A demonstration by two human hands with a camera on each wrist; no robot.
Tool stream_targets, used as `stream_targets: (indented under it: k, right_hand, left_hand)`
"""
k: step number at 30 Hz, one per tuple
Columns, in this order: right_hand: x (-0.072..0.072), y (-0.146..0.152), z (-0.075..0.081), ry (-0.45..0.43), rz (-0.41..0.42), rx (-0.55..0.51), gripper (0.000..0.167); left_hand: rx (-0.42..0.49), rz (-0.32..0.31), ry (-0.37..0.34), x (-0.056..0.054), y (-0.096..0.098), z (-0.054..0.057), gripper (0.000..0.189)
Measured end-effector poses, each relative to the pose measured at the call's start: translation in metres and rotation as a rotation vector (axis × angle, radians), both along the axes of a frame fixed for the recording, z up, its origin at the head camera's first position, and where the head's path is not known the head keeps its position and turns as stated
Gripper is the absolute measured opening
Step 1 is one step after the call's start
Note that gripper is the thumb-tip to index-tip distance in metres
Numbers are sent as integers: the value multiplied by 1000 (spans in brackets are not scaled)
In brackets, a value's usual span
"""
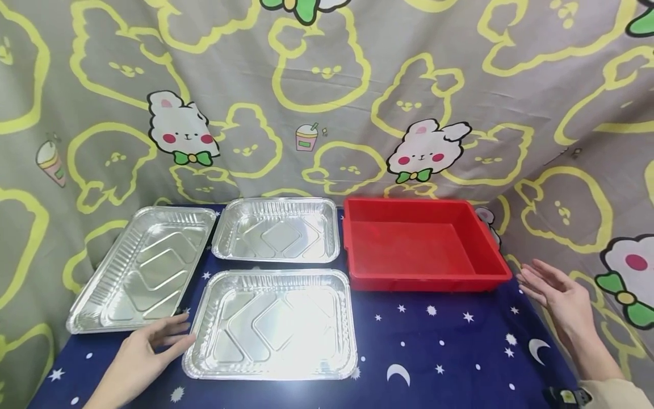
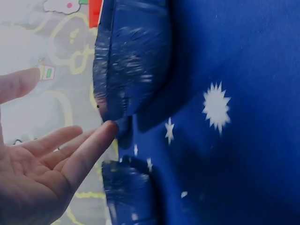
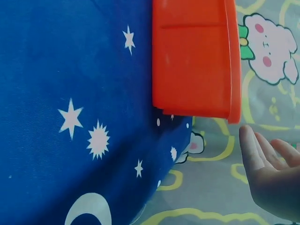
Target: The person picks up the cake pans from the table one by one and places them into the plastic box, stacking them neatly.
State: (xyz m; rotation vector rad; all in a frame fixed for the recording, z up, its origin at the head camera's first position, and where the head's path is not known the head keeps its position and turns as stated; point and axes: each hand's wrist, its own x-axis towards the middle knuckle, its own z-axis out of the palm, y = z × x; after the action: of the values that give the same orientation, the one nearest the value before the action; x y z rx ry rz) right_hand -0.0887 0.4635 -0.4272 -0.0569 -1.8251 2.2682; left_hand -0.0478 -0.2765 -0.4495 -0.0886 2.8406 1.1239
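Note:
My left hand (image 1: 148,355) is at the near left corner of the front foil tray (image 1: 271,372), fingers loosely extended and holding nothing. In the left wrist view the same hand (image 2: 51,173) has its fingers apart beside the tray's side wall (image 2: 136,56); whether a fingertip touches it I cannot tell. A second foil tray (image 1: 158,267) lies at the left, a third (image 1: 276,230) behind the front one. To the right sits a red plastic bin (image 1: 409,244). My right hand (image 1: 559,304) hovers off its near right corner, fingers extended, grasping nothing; in the right wrist view that hand (image 3: 276,173) is apart from the bin.
A dark blue cloth (image 1: 424,352) with white stars and moons covers the table. Grey curtains (image 1: 327,85) with yellow outlines and rabbits hang behind and at both sides, close to the trays and bin. A dark band (image 1: 567,396) circles the right wrist.

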Motion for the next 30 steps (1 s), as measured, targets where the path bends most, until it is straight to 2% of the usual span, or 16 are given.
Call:
stream_targets:
  k: [2,5,9,11,15,18,22,27,30]
  right_hand:
    - [-4,6,0,-45,29,-11,39]
    - [-10,13,-3,-115,57,36,35]
    - [-19,15,-9,-188,68,84,31]
    - [-22,15,-13,-212,66,99,29]
    - [-24,16,-17,-233,70,120,28]
    - [-25,18,-20,-252,59,153,27]
    - [-28,20,-21,-287,39,185,26]
    - [-32,24,-19,-290,61,133,30]
    - [-28,27,-17,-299,68,97,32]
  left_hand:
    - [8,5,-64,-1,1,-3,60]
    - [-2,15,-154,-3,1,-6,63]
    - [-27,16,-213,-6,1,-9,63]
    - [-22,18,-205,-7,2,-11,58]
    - [21,26,-115,-5,4,-14,46]
    - [70,33,-67,-6,3,-16,46]
    - [174,50,-93,-8,1,-18,52]
    - [260,66,-163,-14,-3,-19,57]
    - [296,54,-194,-19,-2,-19,55]
